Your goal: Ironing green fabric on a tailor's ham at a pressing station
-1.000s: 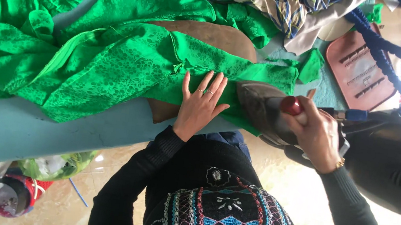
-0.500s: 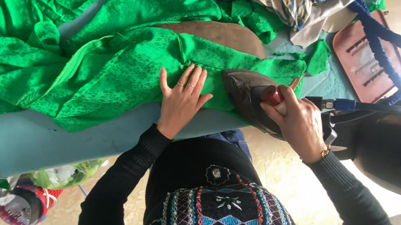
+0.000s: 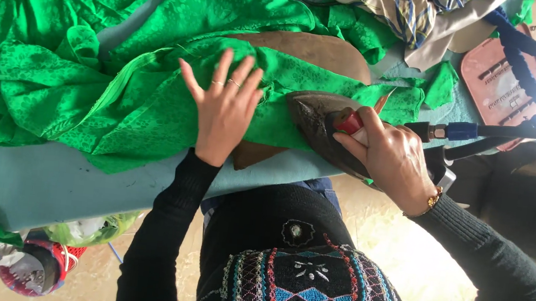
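A bright green patterned fabric (image 3: pixel 89 79) lies crumpled across a pale blue ironing table (image 3: pixel 46 180). My left hand (image 3: pixel 222 109) rests flat on it, fingers spread, pressing the cloth down over a brown pressing pad (image 3: pixel 312 49). My right hand (image 3: pixel 390 157) grips the red-topped handle of a dark clothes iron (image 3: pixel 317 126), whose tip sits on the green fabric just right of my left hand. A blue-collared cord (image 3: pixel 462 131) runs off the iron toward the right.
More cloth, striped and beige (image 3: pixel 415 13), is piled at the far edge. A pink slotted iron rest (image 3: pixel 501 82) lies at the right with a dark blue strap (image 3: pixel 530 52) over it. A bag and round objects (image 3: pixel 37 265) sit on the floor at lower left.
The iron has slid left onto the green fabric, toward my left hand. My left hand has shifted left along the cloth and spread flatter.
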